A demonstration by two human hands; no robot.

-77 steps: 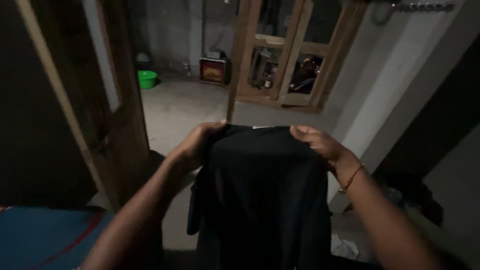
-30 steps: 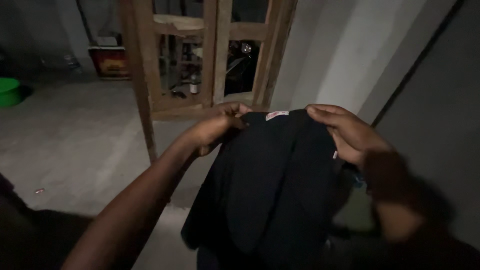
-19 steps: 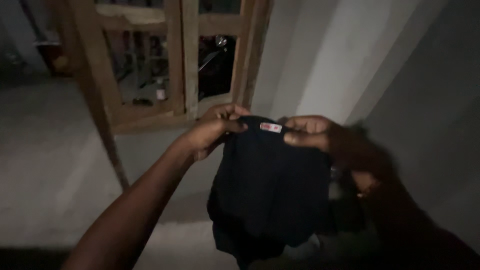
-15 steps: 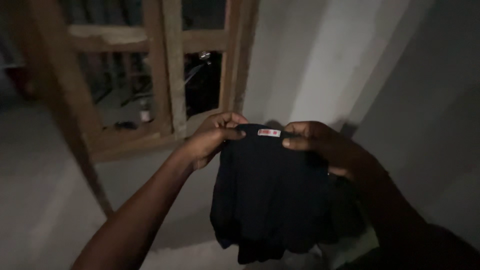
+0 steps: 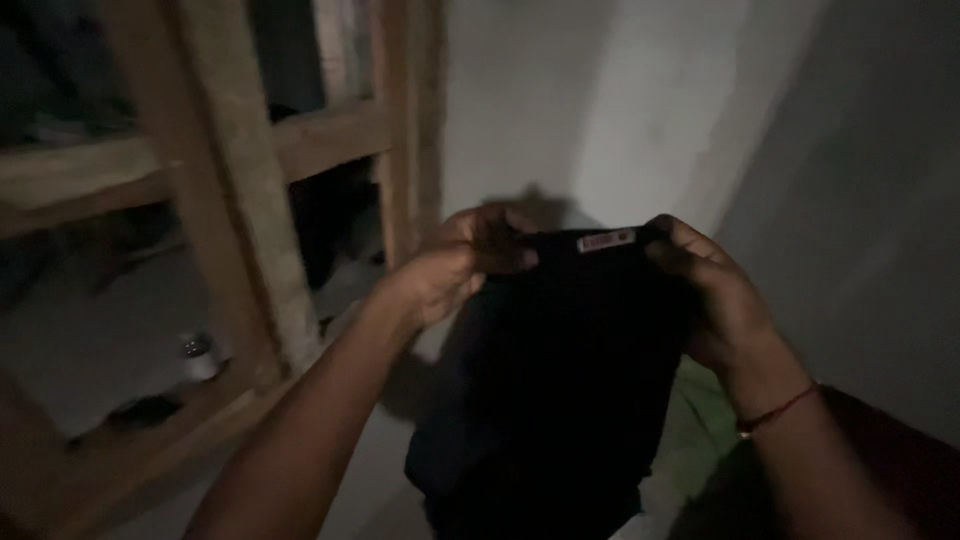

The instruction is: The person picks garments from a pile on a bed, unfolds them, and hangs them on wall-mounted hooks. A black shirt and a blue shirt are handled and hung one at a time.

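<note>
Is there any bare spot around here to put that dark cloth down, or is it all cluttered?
Both the left hand and right hand grip the black garment. Bare floor shows behind the wooden frame, beside a small white container. Under the garment it is crowded: green cloth lies by the wall.

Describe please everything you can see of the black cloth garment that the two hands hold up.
The black cloth garment looks soft and plain, and hangs folded in loose vertical folds. A small pale label is at its top edge. The left hand pinches the top left corner, the right hand grips the top right. Its lower end fades into shadow.
</note>
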